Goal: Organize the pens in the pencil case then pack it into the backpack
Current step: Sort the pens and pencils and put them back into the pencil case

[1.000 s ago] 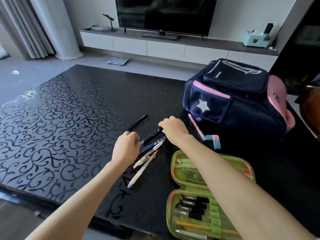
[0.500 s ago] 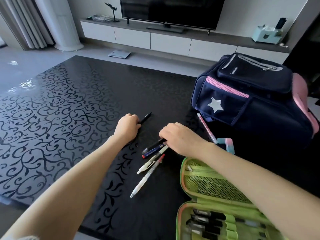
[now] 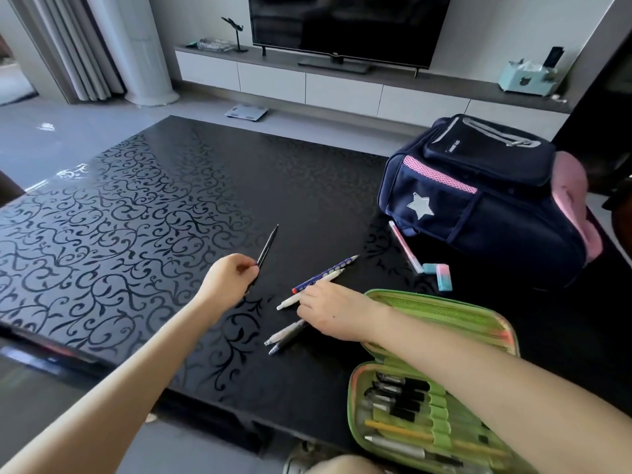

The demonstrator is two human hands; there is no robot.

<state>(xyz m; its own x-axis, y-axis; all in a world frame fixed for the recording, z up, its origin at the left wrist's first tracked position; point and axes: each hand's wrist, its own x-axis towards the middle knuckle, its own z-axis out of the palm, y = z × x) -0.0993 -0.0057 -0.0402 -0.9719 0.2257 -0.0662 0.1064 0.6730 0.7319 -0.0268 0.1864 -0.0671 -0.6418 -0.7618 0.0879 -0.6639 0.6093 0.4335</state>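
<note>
My left hand (image 3: 229, 276) is closed on the near end of a thin black pen (image 3: 267, 246) that points away over the black table (image 3: 136, 217). My right hand (image 3: 330, 311) grips two pens (image 3: 285, 335), one white and one dark, whose tips stick out toward me. A blue dotted pencil (image 3: 325, 273) and a white pen (image 3: 294, 299) lie just beyond its fingers. The green pencil case (image 3: 441, 316) lies open at the near right, several pens strapped in its near half. The navy and pink backpack (image 3: 485, 203) stands closed at the right.
A pink pen (image 3: 405, 248) and a pink-and-teal eraser (image 3: 441, 274) lie beside the backpack's base. The table's near edge runs just below my forearms. A TV and a low white cabinet stand against the far wall.
My left hand has lifted and turned the black pen so it points away. My right hand pulled back toward me with two pens, leaving the blue pencil and white pen on the table.
</note>
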